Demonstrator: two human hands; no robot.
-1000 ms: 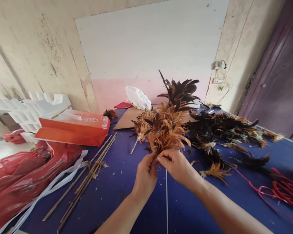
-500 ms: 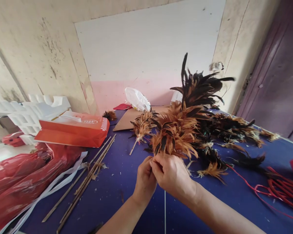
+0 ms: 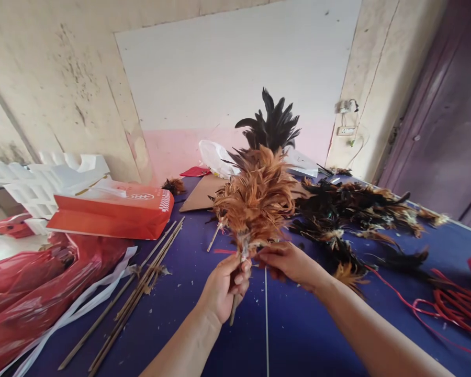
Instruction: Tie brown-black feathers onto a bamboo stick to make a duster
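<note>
Wooden, the stick (image 3: 233, 313) of the feather duster (image 3: 259, 201) is clasped in the left hand (image 3: 225, 288), seemingly so that the plumes (image 3: 272, 125) are borne clear of the table (image 3: 237, 351); the right hand (image 3: 292, 264) is poised beside their base, whether anything is pinched cannot be told. Left of the duster, loose sticks (image 3: 144, 280) are laid together, perhaps for easy reach; dark feathers (image 3: 345, 207) are heaped right of it, a white bag (image 3: 212, 157) behind

A bushy feather duster of russet-brown plumes (image 3: 259, 193) — black feathers (image 3: 272, 125) fanning at its top, a thin brown stick (image 3: 233, 311) below — tilts slightly rightward, tip up, in the left hand (image 3: 224, 285).
</note>
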